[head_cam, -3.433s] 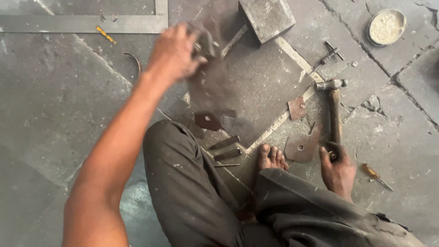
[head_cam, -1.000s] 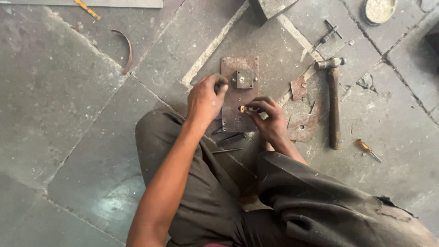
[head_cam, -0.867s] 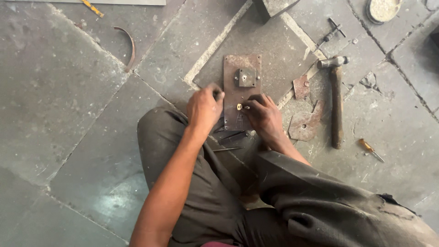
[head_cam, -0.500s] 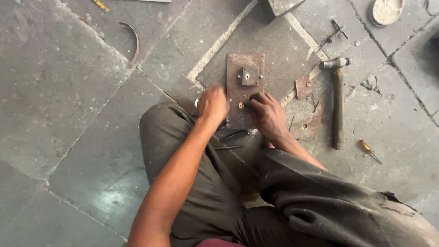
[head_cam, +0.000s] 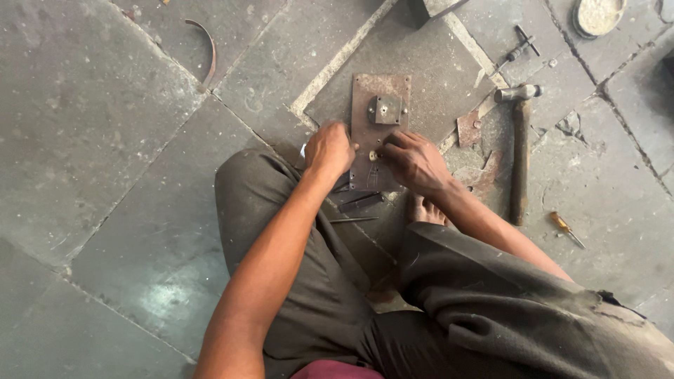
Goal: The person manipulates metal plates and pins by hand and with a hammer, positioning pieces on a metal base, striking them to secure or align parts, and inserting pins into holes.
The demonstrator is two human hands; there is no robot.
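- Rusty rectangular steel plate (head_cam: 380, 116) lies flat on the grey stone floor (head_cam: 105, 140), between both hands.
- Left hand (head_cam: 328, 149) is curled at its edge; grip unclear.
- Right hand (head_cam: 415, 160) pinches narrow at a small pale fastener (head_cam: 373, 156).
- Risk: nothing clamps the plate, so it may skid and the fastener roll off.

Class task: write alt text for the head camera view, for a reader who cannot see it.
Seen from above, a person seated on a stone floor rests the left hand and right hand on a rusty metal plate carrying a small block. A hammer, a screwdriver and a curved metal strip lie nearby.
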